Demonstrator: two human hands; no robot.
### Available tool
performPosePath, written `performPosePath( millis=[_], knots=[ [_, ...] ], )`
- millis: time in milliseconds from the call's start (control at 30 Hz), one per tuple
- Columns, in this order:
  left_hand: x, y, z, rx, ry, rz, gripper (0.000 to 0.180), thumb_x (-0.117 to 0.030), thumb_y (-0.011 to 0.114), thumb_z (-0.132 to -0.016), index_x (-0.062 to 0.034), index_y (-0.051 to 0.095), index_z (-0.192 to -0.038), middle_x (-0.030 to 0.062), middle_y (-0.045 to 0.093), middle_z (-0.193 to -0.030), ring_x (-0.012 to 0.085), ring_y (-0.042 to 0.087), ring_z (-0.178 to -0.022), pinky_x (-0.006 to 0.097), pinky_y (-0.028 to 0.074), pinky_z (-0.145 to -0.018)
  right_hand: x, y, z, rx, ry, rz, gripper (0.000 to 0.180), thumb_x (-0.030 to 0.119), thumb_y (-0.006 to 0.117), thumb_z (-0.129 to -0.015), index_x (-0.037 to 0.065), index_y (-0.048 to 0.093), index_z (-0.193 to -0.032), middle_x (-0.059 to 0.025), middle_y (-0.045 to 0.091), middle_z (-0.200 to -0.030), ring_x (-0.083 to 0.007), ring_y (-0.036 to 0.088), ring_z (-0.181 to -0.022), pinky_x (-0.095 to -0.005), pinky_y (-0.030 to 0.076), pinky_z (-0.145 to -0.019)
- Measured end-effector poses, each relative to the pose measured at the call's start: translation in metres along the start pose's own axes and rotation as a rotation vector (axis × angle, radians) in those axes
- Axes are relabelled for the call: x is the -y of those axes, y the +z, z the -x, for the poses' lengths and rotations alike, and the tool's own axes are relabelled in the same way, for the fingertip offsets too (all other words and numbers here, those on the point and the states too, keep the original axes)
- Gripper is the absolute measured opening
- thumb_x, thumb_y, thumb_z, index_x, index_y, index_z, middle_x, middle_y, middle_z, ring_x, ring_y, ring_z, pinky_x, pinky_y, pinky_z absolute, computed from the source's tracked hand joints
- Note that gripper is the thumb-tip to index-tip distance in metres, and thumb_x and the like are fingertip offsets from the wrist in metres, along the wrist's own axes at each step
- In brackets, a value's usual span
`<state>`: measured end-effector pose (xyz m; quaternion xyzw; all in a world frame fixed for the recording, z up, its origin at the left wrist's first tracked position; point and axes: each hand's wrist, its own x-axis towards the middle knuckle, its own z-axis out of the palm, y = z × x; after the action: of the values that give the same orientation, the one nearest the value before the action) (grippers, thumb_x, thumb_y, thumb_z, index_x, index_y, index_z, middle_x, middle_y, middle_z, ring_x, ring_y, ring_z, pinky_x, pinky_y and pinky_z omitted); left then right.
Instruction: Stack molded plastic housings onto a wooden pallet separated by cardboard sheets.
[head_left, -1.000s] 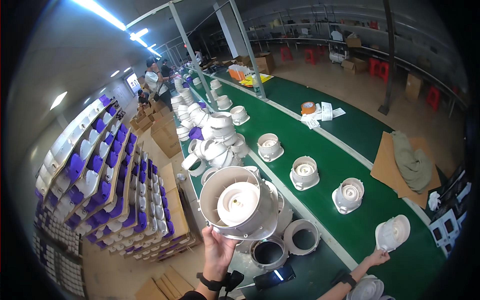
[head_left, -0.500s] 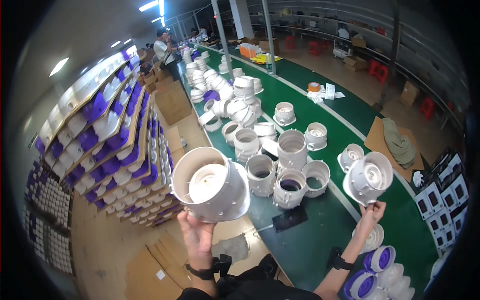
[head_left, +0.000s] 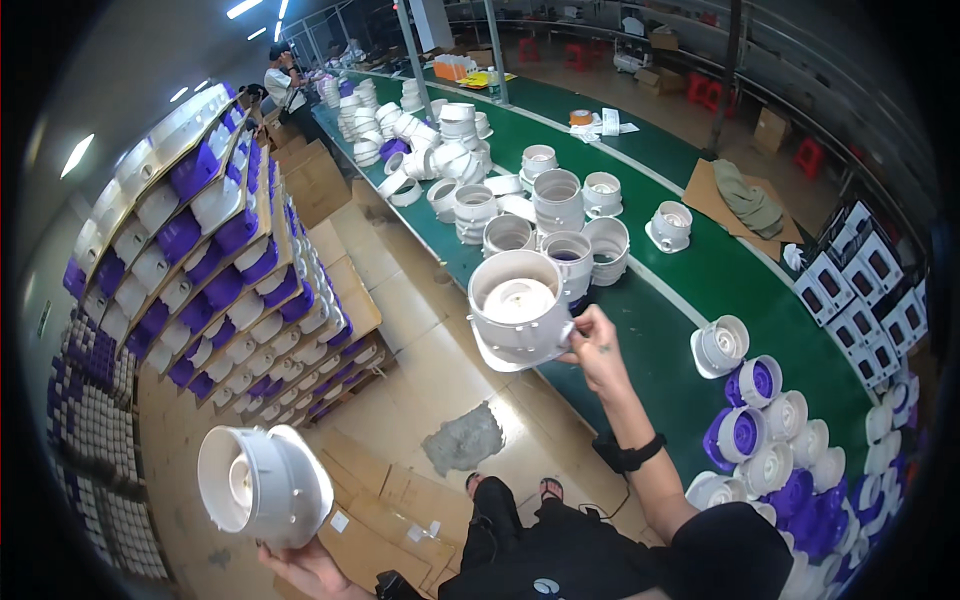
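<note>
At the lower left, my left hand (head_left: 308, 570) grips the flange of a white round plastic housing (head_left: 276, 495); its open end, with a round hub inside, faces left. My right hand (head_left: 598, 350) is near the middle, pinching the edge of a second white plastic housing (head_left: 520, 325), which is held with its opening upward. This one is in the air in front of a cluster of white rings (head_left: 568, 255) on the green bench. Both housings have a squarish base flange and small pegs on the wall. Some fingers are hidden behind the flanges.
The long green bench (head_left: 650, 350) carries piled white rings (head_left: 420, 140) and single housings (head_left: 670, 227). White and purple housings (head_left: 760, 450) crowd its near right end. On the left stands a stacked rack (head_left: 220, 270) of white and purple parts. Flattened cardboard (head_left: 390, 500) lies on the floor.
The view has turned. My left hand has carried its housing down and left, away from the bench. My right hand has brought its housing from the right side to the middle.
</note>
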<state>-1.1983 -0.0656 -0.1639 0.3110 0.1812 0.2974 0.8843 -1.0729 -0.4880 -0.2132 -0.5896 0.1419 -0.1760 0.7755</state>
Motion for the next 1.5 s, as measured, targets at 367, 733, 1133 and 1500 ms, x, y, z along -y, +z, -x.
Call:
performPosePath(
  millis=[367,733,1133,1500],
  knots=[
    [-0.147,-0.129,-0.057,-0.207,0.318,0.124,0.046,-0.029,0.05,-0.083,0.001,0.039,-0.116,0.0147,0.042,-0.12,0.0252,0.048,-0.103,0.034,0.048,-0.084,-0.043,0.22,0.06,0.426,-0.062,0.029,0.012,-0.006,0.038,-0.081,0.005,0.041,-0.084,-0.0072,0.051,-0.084,-0.0145,0.055,-0.077,-0.032,0.054,-0.065],
    [-0.29,-0.215,-0.187,0.003,0.269,0.249,0.038,-0.024,0.048,-0.083,-0.0023,0.039,-0.113,0.014,0.046,-0.116,0.0276,0.051,-0.102,0.042,0.053,-0.077,-0.062,0.465,0.128,0.747,0.044,-0.074,0.018,-0.009,0.038,-0.076,0.006,0.039,-0.086,-0.0077,0.052,-0.088,-0.0157,0.058,-0.077,-0.0331,0.055,-0.065],
    [-0.391,-0.23,-0.392,0.068,0.181,0.319,0.031,-0.025,0.042,-0.084,-0.0032,0.043,-0.107,0.0129,0.052,-0.109,0.0246,0.057,-0.093,0.036,0.057,-0.065,-0.115,0.705,0.193,0.928,0.166,-0.213,0.024,-0.012,0.037,-0.073,0.004,0.037,-0.09,-0.0123,0.051,-0.095,-0.0203,0.059,-0.078,-0.033,0.056,-0.062],
    [-0.508,-0.255,-0.6,0.052,0.184,0.149,0.036,-0.026,0.042,-0.083,0.0019,0.043,-0.106,0.0128,0.054,-0.103,0.0219,0.058,-0.089,0.033,0.055,-0.067,-0.116,0.929,0.238,1.009,0.185,-0.203,0.035,-0.006,0.045,-0.079,0.0,0.035,-0.112,-0.0146,0.051,-0.104,-0.0213,0.06,-0.083,-0.0299,0.057,-0.063]
  ],
)
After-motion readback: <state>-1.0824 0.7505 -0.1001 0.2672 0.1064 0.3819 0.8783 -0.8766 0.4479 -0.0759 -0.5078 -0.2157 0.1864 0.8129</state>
